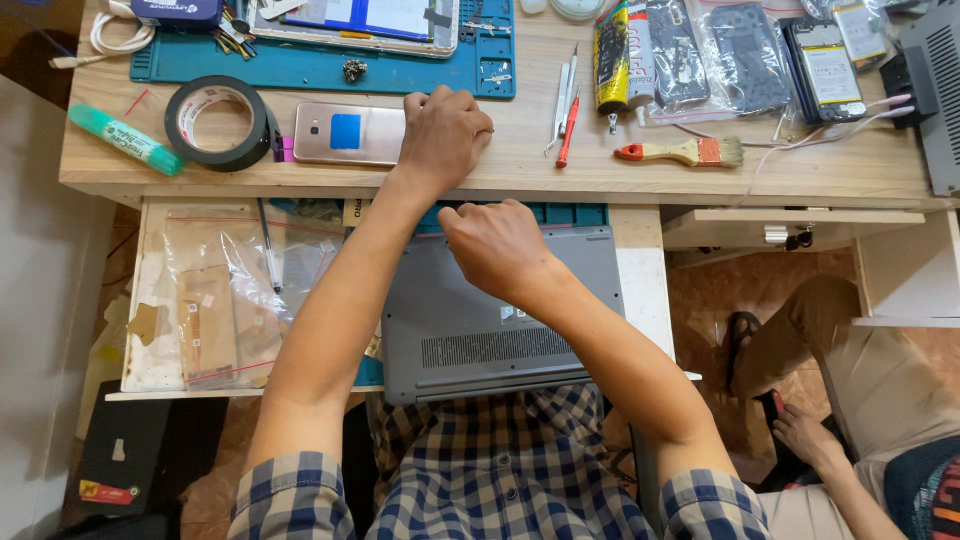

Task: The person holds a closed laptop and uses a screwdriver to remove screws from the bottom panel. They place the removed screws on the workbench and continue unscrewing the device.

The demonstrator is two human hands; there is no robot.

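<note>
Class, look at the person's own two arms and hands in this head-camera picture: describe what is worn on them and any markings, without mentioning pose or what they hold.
Both forearms are bare. The left hand and right hand wear no gloves; no rings or watch show. Short sleeves in a blue, white and dark checked pattern cover the upper arms, part of a buttoned shirt. No cables or markings show on either arm.

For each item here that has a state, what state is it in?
Left hand: resting on the phone's right end.
Right hand: closed, on the laptop's far edge.
Phone: face down on the desk.
Laptop: shut, underside up.
Drawer: pulled out.
Brush: lying flat.
</note>
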